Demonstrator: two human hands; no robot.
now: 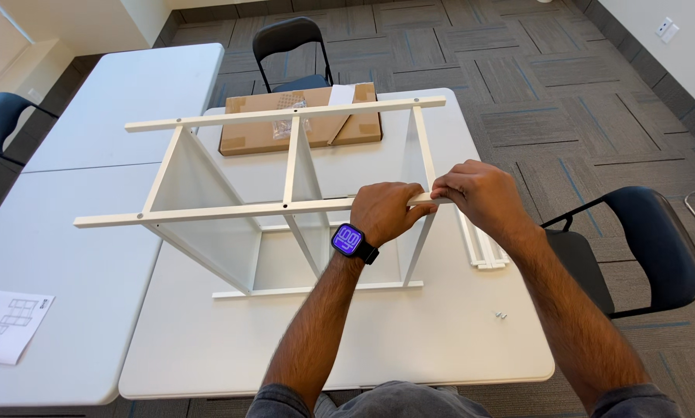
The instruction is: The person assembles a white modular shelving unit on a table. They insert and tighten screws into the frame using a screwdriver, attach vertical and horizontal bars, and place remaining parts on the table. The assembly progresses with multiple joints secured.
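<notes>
Both hands, left hand [386, 210], right hand [475, 190], fingers pinching white rail [231, 210] end of shelf frame [208, 186]; table [409, 340] edge near.

- The left hand [386, 210] covers the near rail [231, 210] of the white shelf frame [208, 174] where its grip closes, so the joint there cannot be seen.
- The right hand [479, 192] hides the rail's end.
- The two small screws [501, 315] on the surface [409, 340] are too small to tell apart.
- The instruction sheet [6, 325] is cut off by the left edge.
- The bag of fittings [289, 104] on the cardboard box [301, 131] is too small to make out.
</notes>
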